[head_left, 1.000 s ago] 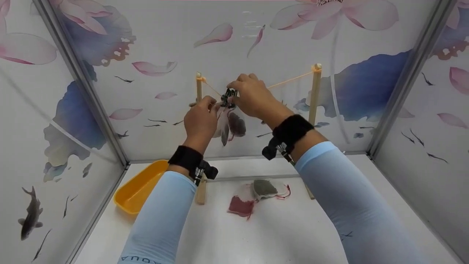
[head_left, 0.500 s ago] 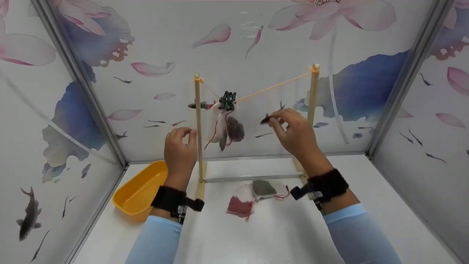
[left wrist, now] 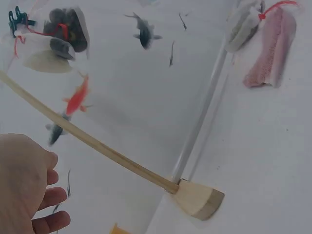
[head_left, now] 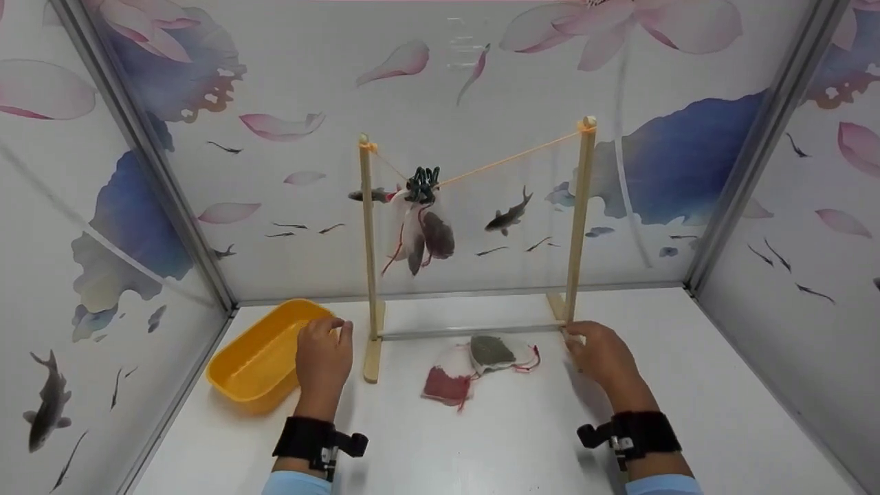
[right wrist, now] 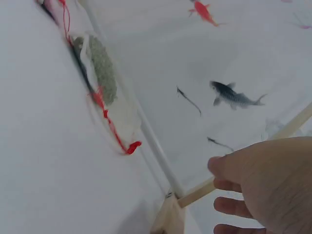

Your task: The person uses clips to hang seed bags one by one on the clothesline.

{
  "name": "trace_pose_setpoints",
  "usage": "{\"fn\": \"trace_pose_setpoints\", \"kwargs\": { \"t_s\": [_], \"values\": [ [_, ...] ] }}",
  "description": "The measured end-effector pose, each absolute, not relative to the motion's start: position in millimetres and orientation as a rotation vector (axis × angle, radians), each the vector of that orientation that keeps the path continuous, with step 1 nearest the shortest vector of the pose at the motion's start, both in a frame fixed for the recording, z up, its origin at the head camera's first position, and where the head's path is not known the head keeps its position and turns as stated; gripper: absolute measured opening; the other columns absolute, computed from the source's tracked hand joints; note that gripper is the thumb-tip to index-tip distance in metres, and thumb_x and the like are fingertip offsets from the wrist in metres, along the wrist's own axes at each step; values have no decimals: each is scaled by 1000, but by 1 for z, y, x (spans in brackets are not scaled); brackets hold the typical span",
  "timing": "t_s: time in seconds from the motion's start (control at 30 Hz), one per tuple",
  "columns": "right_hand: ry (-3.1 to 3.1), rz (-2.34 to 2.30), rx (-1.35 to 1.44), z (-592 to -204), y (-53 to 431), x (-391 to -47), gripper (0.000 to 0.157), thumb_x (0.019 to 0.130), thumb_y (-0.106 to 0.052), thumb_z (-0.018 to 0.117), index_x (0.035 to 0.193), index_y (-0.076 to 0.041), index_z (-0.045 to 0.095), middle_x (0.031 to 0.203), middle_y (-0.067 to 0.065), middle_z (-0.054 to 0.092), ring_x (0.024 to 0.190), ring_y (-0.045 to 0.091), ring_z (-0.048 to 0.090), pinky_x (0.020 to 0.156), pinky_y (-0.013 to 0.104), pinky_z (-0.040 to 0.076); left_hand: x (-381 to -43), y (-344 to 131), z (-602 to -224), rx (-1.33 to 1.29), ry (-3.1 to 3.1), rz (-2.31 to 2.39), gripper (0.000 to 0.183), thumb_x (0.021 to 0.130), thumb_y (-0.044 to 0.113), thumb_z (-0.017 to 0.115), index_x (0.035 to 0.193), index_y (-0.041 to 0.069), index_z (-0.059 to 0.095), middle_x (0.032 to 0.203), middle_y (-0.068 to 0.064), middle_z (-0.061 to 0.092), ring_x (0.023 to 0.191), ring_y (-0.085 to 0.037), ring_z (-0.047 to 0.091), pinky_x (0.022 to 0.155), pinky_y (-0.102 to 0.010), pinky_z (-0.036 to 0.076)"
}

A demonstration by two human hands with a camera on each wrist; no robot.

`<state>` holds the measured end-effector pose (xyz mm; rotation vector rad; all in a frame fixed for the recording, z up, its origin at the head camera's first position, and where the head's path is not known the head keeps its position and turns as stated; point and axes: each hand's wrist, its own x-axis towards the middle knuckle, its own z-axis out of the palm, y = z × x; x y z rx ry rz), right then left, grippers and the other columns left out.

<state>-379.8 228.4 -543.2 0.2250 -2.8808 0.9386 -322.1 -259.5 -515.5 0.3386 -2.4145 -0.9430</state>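
Note:
Both hands hold nothing, their fingers loosely bent. My left hand (head_left: 323,357) is over the right side of a yellow plastic tray (head_left: 251,364). Near the foot of the right wooden post (head_left: 579,227) is my right hand (head_left: 605,354); whether it touches the post I cannot tell. Drawstring sachets (head_left: 440,237) with dark contents hang bunched below dark green clips (head_left: 423,184) on an orange cord (head_left: 509,161). The cord sags toward the left post (head_left: 368,240). Two more sachets lie on the table, one with green filling (head_left: 491,349), one reddish (head_left: 447,385).
The posts stand on wooden feet (head_left: 372,361), joined low down by a clear rod (head_left: 474,331). Behind them rises a wall panel (head_left: 309,261) printed with fish and petals. Metal corner rails (head_left: 739,144) edge the white table (head_left: 522,447).
Both hands have let go of the clipped sachets and come down and apart, the left toward the tray, the right toward the right post's foot. The sachets stay hanging on the cord.

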Motion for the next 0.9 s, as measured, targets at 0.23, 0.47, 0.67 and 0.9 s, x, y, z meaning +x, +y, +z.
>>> {"fn": "trace_pose_setpoints", "kwargs": {
  "t_s": [0.23,0.47,0.67,0.9],
  "values": [
    [-3008,1066,198,-565,243,-375,40,112,-3,65,152,1,68,150,24,72,135,41,69,114,58,57,-328,-281,-521,476,-2540,-888,40,116,34,64,136,1,76,135,-23,71,128,-45,61,112,-62,52],
    [-3053,1141,131,-565,241,-371,51,114,-6,64,164,0,57,154,23,70,146,45,63,122,62,52,-341,-331,-517,584,-2693,-773,47,118,31,56,149,-3,66,142,-32,66,129,-52,60,109,-71,52],
    [-3049,1055,218,-567,242,-373,51,109,-2,70,160,-1,62,156,25,68,148,47,62,121,62,53,-341,-355,-505,501,-2802,-840,46,115,17,55,153,-8,62,150,-35,67,121,-48,68,105,-64,59],
    [-3026,1149,138,-570,242,-370,49,114,-10,68,163,-9,62,151,15,73,139,33,69,112,52,60,-343,-351,-494,317,-2984,-778,44,111,-1,52,153,-6,64,154,-33,66,128,-49,64,121,-69,48]
  ]
}}
